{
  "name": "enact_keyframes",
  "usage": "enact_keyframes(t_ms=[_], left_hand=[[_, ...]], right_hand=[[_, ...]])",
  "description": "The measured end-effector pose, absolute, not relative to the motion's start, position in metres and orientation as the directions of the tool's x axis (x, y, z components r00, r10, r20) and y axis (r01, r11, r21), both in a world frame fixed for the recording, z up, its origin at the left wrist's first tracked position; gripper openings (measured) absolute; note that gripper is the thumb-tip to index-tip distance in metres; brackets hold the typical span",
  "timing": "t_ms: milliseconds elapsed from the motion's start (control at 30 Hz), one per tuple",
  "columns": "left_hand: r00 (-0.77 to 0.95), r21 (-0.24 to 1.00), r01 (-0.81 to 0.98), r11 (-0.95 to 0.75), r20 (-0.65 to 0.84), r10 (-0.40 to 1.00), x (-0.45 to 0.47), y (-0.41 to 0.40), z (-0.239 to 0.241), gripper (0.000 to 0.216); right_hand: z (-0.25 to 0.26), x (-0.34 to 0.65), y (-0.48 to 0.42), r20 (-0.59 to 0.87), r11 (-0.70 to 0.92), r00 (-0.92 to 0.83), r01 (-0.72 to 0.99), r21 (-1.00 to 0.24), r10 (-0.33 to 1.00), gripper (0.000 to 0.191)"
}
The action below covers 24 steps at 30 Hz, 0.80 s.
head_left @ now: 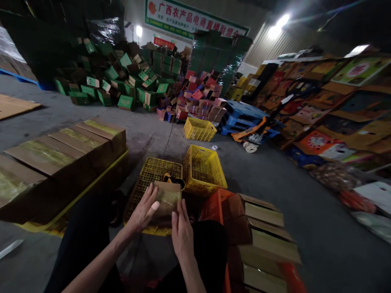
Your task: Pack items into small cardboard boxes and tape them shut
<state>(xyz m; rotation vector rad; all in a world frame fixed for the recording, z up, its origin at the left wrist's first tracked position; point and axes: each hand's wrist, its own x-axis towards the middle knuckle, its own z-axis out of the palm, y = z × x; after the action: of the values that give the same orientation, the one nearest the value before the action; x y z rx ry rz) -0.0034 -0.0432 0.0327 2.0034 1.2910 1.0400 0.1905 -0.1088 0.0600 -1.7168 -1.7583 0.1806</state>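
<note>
A small brown cardboard box with clear tape across its top sits on an upturned yellow plastic crate between my knees. My left hand lies along the box's left side, fingers stretched out, with something pale around the thumb tip. Against the right side rests my right hand, its fingers straight and the thumb apart. Just behind the box is a tape dispenser in yellow and black, partly hidden by it. The undersides of both palms are hidden.
Taped boxes fill a yellow crate at my left. More boxes stand in an orange crate at my right. Ahead are an open yellow crate, another yellow crate, a pallet jack and piled cartons.
</note>
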Motion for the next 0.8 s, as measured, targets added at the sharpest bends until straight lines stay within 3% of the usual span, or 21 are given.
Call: enact_keyframes(t_ms=[133, 300, 567, 800], left_hand=[[0.353, 0.528, 0.64, -0.558, 0.443, 0.824, 0.01, -0.059, 0.05, 0.064], [0.505, 0.357, 0.632, -0.688, 0.485, 0.714, 0.025, -0.072, 0.061, 0.069], [0.527, 0.28, 0.667, -0.69, 0.478, 0.703, 0.027, -0.068, 0.056, 0.07], [0.507, 0.266, 0.686, -0.677, 0.491, 0.708, 0.031, -0.072, 0.06, 0.066]], right_hand=[[0.056, 0.206, -0.095, 0.128, -0.066, 0.251, 0.643, -0.763, 0.959, 0.065], [0.056, 0.2, -0.07, 0.057, -0.029, 0.195, 0.413, -0.91, 0.979, 0.063], [0.048, 0.195, -0.062, -0.108, -0.131, 0.268, 0.068, -0.989, 0.957, 0.062], [0.058, 0.209, -0.067, -0.213, -0.2, 0.203, -0.085, -0.976, 0.956, 0.063]])
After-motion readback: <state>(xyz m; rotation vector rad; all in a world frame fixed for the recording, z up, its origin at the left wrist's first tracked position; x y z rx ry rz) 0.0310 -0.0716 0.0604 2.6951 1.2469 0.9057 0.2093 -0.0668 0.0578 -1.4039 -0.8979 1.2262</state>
